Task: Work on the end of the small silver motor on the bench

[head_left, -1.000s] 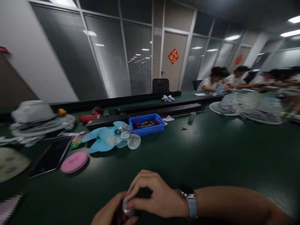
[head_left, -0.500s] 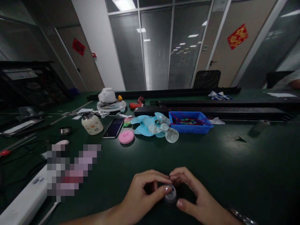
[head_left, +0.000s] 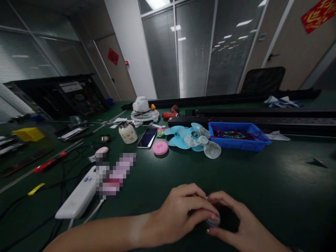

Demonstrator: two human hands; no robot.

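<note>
Both hands meet low in the head view over the dark green table point(head_left: 262, 182). My left hand point(head_left: 183, 211) curls over a small round silvery part point(head_left: 213, 221), fingertips pinching its rim. My right hand point(head_left: 241, 227) cups the same part from the right, and a dark piece under it is mostly hidden. Further back lie blue fan blades point(head_left: 183, 134) with clear fan blades point(head_left: 207, 145) on top.
A blue bin point(head_left: 238, 138) with red wires, a pink disc point(head_left: 160, 147), a phone point(head_left: 147, 137), a small cream jar point(head_left: 127, 133) and a white fan grille point(head_left: 145, 113) sit mid-table. A white power bank point(head_left: 78, 197), cables and a red-handled tool point(head_left: 48, 163) lie left. Long black strips point(head_left: 262, 117) run behind.
The view has swung left and down, away from the seated people at the right. Both hands stay together on the small round part, fingers shifting around it.
</note>
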